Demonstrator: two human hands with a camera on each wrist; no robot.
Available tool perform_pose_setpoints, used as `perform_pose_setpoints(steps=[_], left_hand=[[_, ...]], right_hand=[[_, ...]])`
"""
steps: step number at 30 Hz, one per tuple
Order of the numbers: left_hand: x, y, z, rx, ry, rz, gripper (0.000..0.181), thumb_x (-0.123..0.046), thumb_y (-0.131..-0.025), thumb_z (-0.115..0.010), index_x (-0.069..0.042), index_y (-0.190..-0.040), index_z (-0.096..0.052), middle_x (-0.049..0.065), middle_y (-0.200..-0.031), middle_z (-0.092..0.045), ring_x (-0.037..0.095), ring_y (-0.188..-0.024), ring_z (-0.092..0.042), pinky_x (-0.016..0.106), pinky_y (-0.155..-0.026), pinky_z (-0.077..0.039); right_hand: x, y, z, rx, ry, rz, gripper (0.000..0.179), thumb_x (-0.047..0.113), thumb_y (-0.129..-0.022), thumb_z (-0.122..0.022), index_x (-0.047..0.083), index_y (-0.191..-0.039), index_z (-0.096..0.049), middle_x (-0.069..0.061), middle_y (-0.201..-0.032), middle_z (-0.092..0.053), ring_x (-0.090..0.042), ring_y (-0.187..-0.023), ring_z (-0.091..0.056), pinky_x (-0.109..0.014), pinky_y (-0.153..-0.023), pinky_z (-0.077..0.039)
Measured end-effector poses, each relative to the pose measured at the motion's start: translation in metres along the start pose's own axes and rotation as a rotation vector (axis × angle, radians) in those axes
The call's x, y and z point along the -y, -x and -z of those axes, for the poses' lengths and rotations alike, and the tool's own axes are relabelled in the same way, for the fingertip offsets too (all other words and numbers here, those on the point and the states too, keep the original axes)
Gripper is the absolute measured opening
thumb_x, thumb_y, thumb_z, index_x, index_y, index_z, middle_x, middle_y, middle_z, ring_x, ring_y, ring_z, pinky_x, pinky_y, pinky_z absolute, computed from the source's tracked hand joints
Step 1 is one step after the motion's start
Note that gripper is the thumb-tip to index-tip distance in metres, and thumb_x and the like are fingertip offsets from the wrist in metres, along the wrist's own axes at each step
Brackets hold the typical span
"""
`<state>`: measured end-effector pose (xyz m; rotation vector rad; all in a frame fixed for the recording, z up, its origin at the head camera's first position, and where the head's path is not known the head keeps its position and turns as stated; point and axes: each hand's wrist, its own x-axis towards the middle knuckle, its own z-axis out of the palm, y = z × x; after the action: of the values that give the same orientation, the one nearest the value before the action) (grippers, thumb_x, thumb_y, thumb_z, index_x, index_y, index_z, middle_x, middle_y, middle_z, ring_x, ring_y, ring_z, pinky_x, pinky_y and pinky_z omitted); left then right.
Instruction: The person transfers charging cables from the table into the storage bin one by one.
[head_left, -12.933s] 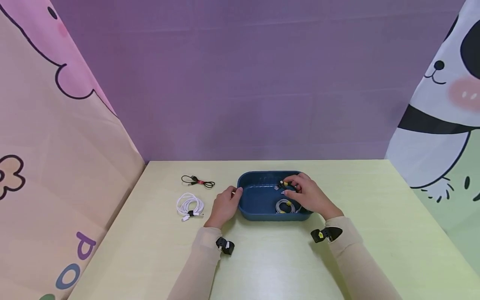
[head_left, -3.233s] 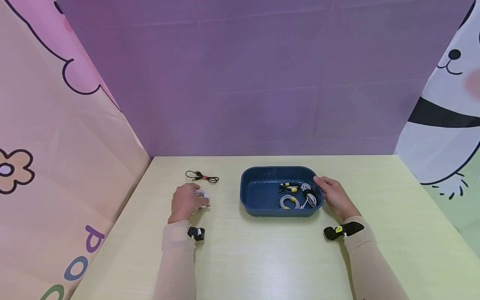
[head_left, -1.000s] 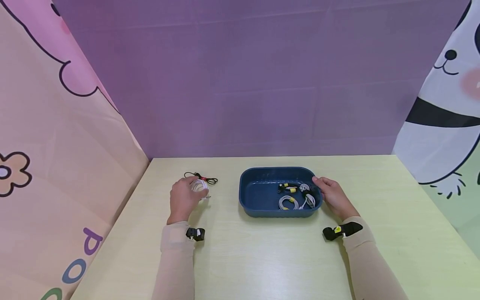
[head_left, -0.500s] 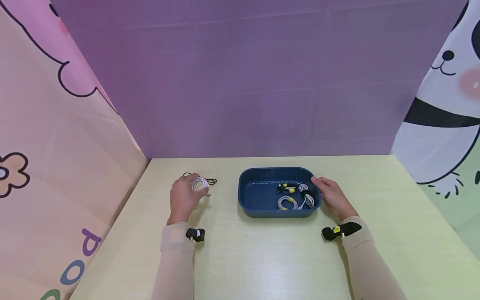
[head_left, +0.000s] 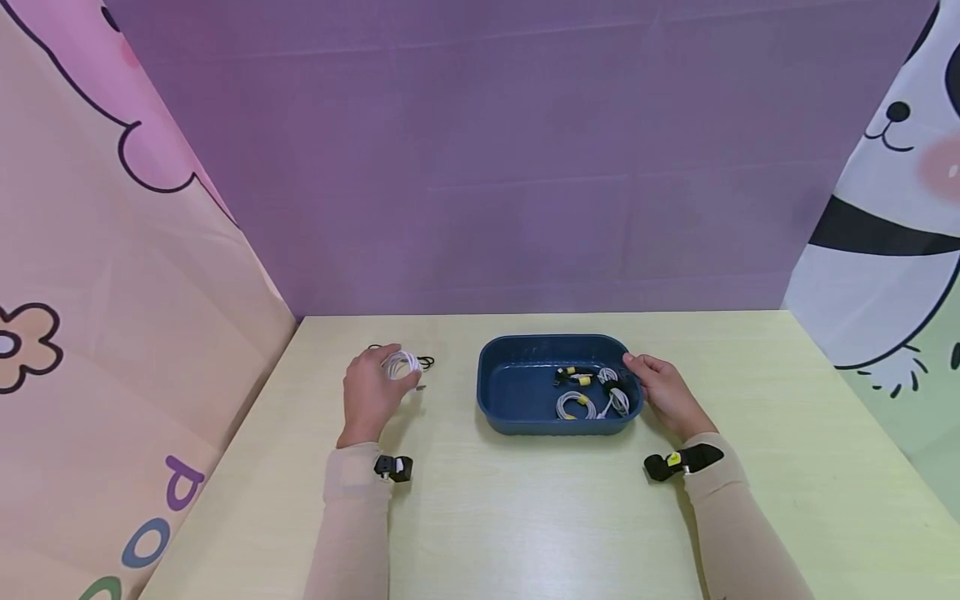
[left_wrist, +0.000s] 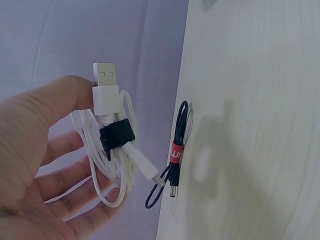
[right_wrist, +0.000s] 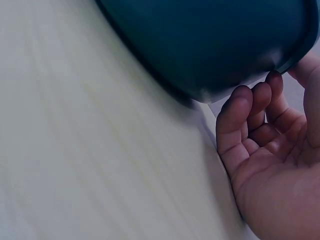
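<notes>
Head: cable (head_left: 407,361) within left grip (head_left: 369,393)

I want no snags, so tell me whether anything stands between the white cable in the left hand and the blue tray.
Nothing visible but the left wall of the blue tray; the black cable lies on the table, behind the held-up white cable.

1. Head view: bright; soft glare on tabletop (head_left: 517,529), between and below left hand (head_left: 371,396) and right hand (head_left: 667,396).
2. Left wrist: bluish; diffuse shadow (left_wrist: 225,165) beside left hand.
3. Right wrist: dimmer; tray (right_wrist: 210,45) above right hand dark, soft.
</notes>
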<state>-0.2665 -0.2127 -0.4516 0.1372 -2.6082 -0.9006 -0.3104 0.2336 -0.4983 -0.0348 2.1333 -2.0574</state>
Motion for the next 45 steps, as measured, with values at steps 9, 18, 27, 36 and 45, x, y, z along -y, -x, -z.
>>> perform_pose_setpoints(steps=[9,18,27,36,45], left_hand=[[0.0001,0.0005,-0.0016,-0.020,0.028,0.007,0.054,-0.022,-0.081,-0.085,-0.003,-0.129,-0.069,0.023,-0.128,-0.067,0.043,-0.117,-0.061,0.055,-0.099,-0.046],[-0.0016,0.0010,0.0006,-0.050,0.034,-0.006,0.053,-0.022,-0.082,-0.084,-0.002,-0.128,-0.069,0.024,-0.127,-0.068,0.043,-0.117,-0.062,0.057,-0.100,-0.045],[-0.0032,-0.0002,0.0016,-0.068,0.039,0.000,0.053,-0.023,-0.081,-0.085,-0.003,-0.128,-0.070,0.022,-0.124,-0.069,0.042,-0.116,-0.062,0.056,-0.101,-0.045],[-0.0048,-0.0011,0.0031,-0.069,0.044,-0.005,0.054,-0.023,-0.081,-0.085,-0.003,-0.128,-0.069,0.023,-0.124,-0.069,0.042,-0.115,-0.062,0.056,-0.101,-0.044],[-0.0065,-0.0022,0.0029,-0.087,0.050,-0.011,0.054,-0.025,-0.080,-0.086,-0.004,-0.128,-0.070,0.022,-0.123,-0.069,0.041,-0.114,-0.062,0.054,-0.100,-0.044]], right_hand=[[0.0011,-0.0006,-0.0002,0.003,0.015,0.006,0.032,0.042,-0.104,-0.059,0.012,-0.090,-0.057,0.011,-0.075,-0.044,-0.005,-0.068,-0.045,-0.019,-0.062,-0.038],[0.0005,-0.0006,-0.0004,0.003,0.016,0.003,0.031,0.042,-0.104,-0.058,0.013,-0.091,-0.057,0.011,-0.077,-0.046,-0.004,-0.069,-0.046,-0.018,-0.062,-0.039],[-0.0008,-0.0001,0.0001,-0.004,0.012,0.000,0.031,0.042,-0.103,-0.059,0.014,-0.090,-0.059,0.011,-0.080,-0.048,-0.003,-0.071,-0.048,-0.017,-0.063,-0.041],[0.0004,0.0009,-0.0001,0.004,0.002,0.006,0.031,0.041,-0.104,-0.058,0.013,-0.090,-0.059,0.012,-0.073,-0.047,-0.003,-0.066,-0.046,-0.018,-0.061,-0.039],[0.0009,0.0005,-0.0002,0.008,-0.002,0.005,0.031,0.041,-0.104,-0.058,0.013,-0.090,-0.059,0.012,-0.073,-0.047,-0.003,-0.066,-0.046,-0.018,-0.061,-0.039]])
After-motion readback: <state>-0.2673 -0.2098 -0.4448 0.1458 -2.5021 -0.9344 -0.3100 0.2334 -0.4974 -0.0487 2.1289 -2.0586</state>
